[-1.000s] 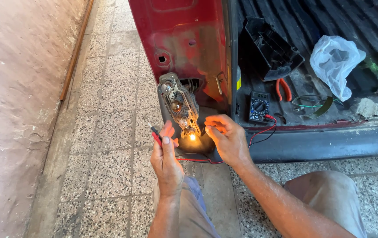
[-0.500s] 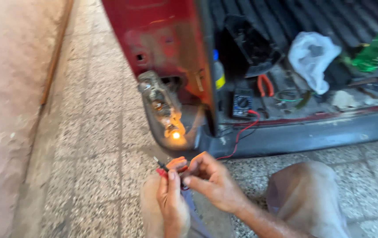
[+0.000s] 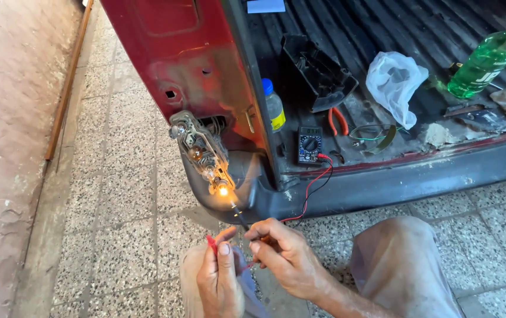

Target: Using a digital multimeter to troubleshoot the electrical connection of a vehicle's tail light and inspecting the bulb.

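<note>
A tail-light bulb holder [image 3: 201, 152] hangs from the rear corner of a red vehicle [image 3: 188, 65], with one small bulb lit orange at its lower end. My left hand [image 3: 218, 281] pinches a red test probe near my lap. My right hand [image 3: 285, 254] holds a black probe whose thin tip points up toward the lit bulb. Red and black leads run from the hands up to a small multimeter [image 3: 310, 145] standing on the edge of the cargo floor.
The dark bumper [image 3: 394, 179] runs across in front of my knees. On the cargo floor lie a black lamp housing [image 3: 317, 70], red-handled pliers [image 3: 338, 121], a white plastic bag [image 3: 395, 82], a green bottle [image 3: 488, 57] and a small blue-capped bottle [image 3: 273, 105]. A rough wall [image 3: 5, 147] borders the tiled pavement.
Both hands have drawn back from the bulb holder toward my lap with the probes. The bulb stays lit. The view has widened.
</note>
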